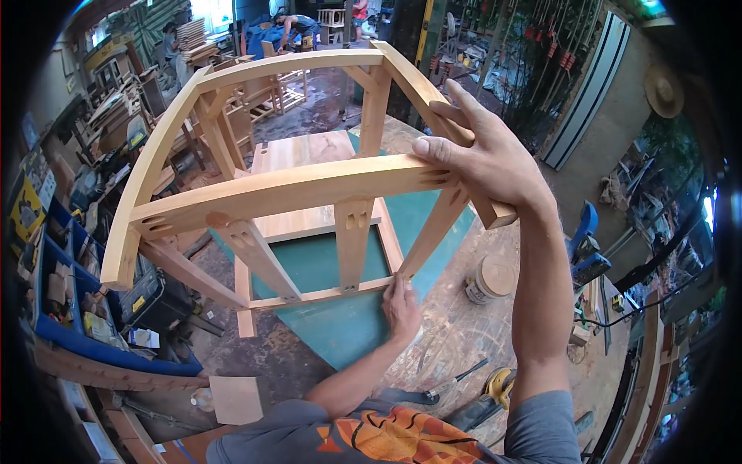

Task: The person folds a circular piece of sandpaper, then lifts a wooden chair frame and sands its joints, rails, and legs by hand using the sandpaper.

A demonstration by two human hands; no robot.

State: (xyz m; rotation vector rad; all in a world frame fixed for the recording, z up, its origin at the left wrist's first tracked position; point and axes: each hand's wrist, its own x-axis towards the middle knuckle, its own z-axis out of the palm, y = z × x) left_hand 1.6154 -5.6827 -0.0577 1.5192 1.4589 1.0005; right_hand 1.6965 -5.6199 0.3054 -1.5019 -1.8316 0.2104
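A pale wooden chair frame (294, 190) stands tilted, its curved rails toward the camera and several slats running down to a lower rail (325, 295). Over its right upper corner lies my right hand (495, 158), thumb on the curved rail and fingers spread along the side rail (413, 81). Lower down, my left hand (402, 313) has its fingers closed round the right end of the lower rail, where a slat meets it. A flat wooden panel (305, 151) shows behind the slats. Beneath the frame is a green sheet (348, 340).
The worktable (464, 340) carries a round tub (495, 278), a black tool (421, 397) and a yellow sander (499, 384). Blue bins (69, 332) and a black toolbox (158, 298) stand left. A person (297, 29) bends over at the back; others are farther off.
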